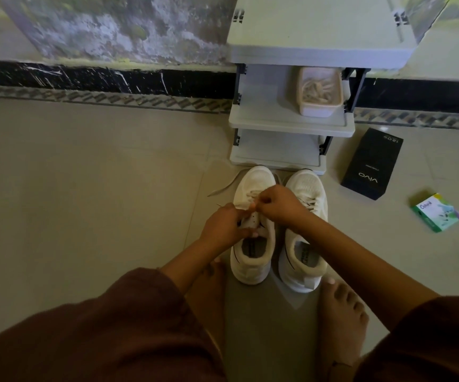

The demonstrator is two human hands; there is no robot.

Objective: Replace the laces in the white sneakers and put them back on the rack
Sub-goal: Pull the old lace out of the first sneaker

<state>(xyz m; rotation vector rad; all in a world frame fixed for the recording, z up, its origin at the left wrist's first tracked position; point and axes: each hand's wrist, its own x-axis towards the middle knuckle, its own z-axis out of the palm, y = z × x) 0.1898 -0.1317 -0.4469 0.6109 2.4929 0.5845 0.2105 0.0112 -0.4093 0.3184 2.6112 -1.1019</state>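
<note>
Right hand, fingers curled, pinches the lace over the white sneaker's eyelets. Left hand, also curled, pinches it at 9 o'clock, likely for tension while threading. The loose end trails to 10 o'clock. Second sneaker sits just beside at 3 o'clock, laced. Shoe rack stands at 12 o'clock with a tub of laces on it.

Black box, floor, 3 o'clock: "vivo" upside down at near end, "120W" at far end. Green packet, 3 o'clock: print not legible.
</note>
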